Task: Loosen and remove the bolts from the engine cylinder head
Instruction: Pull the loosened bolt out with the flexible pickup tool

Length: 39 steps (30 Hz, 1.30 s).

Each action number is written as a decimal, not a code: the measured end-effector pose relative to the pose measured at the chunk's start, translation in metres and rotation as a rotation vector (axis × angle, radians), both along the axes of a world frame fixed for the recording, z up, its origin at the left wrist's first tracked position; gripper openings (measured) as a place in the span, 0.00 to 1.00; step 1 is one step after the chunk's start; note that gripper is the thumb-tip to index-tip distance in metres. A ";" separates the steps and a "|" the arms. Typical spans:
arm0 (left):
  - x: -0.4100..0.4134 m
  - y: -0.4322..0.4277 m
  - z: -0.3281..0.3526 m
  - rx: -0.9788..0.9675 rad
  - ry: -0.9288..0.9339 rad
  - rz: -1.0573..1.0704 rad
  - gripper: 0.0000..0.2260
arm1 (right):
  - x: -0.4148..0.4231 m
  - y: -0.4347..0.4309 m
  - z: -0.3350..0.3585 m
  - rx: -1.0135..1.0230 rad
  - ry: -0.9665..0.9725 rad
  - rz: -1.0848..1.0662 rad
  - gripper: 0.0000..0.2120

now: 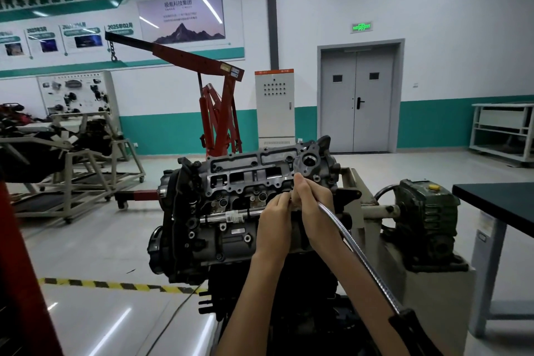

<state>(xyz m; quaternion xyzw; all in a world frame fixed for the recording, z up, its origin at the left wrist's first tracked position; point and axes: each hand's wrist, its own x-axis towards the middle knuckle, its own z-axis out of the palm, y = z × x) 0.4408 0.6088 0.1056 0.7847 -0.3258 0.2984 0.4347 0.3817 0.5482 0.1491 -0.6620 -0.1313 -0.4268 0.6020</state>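
Nearest the camera, down and right of the grip, lies the black handle end of a long-handled wrench [413, 330]. Its chrome shaft runs up and left into the hands. 2 bare forearms reach forward together.

The right hand [313, 206] is wrapped around the wrench's upper end, fingers curled and thumb pointing up. The left hand [274, 218] sits just beside it and touches it. Its fingers curl in at the same end of the tool, but the exact part they pinch is hidden. The bolt under the tool is covered by both hands.

Directly under and beyond the grip is the engine cylinder head [248, 179], open-topped and tilted toward the camera on its engine stand [357, 211]. The hands work at its right end. Just left of the grip, a chrome rail with a white label [231, 216] lies across the engine's front.

Right of the grip, the stand carries a green gearbox [427, 211] with a yellow cap, and a dark tabletop [497, 199] is further right. Low and left, yellow-black tape [115, 285] crosses the glossy floor.

Beyond the grip stand a red engine hoist [219, 113], a grey electrical cabinet [274, 107] and a grey double door [357, 101] under a green exit sign [361, 27]. Far left is 1 more engine stand [72, 153].
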 end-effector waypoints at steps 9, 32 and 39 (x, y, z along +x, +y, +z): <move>0.008 0.005 0.001 -0.019 -0.006 -0.050 0.07 | 0.011 0.001 -0.002 -0.052 0.008 0.008 0.21; 0.019 0.053 0.025 -0.236 0.117 -0.144 0.14 | -0.031 -0.011 0.032 -0.010 -0.062 -0.035 0.22; 0.016 0.050 0.027 -0.243 0.035 -0.096 0.13 | -0.039 -0.015 0.033 0.004 -0.053 -0.022 0.21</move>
